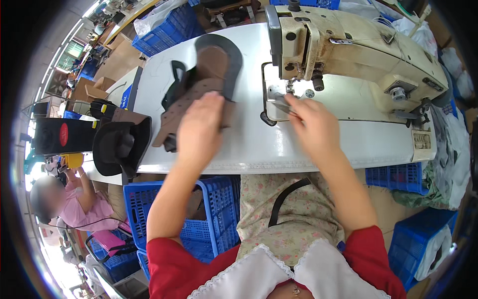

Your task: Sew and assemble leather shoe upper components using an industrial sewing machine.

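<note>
My left hand [200, 127], blurred by motion, is closed over a brown perforated leather shoe upper [186, 102] on the white sewing table. A dark curved band [234, 65] edges the rounded tan part [213, 62] of the piece. Black straps [177, 82] stick out at its left side. Between the thumb and fingers of my right hand [316, 124] is a pair of small metal thread snips [283, 104]. Their blades point left, just in front of the needle area of the sewing machine [343, 50].
A black and brown shoe piece [122, 142] hangs at the table's left edge, beside a black machine part [64, 135]. Blue crates [221, 209] stand below the table, with more crates [418, 244] at right. Another person in pink [87, 204] sits at far left.
</note>
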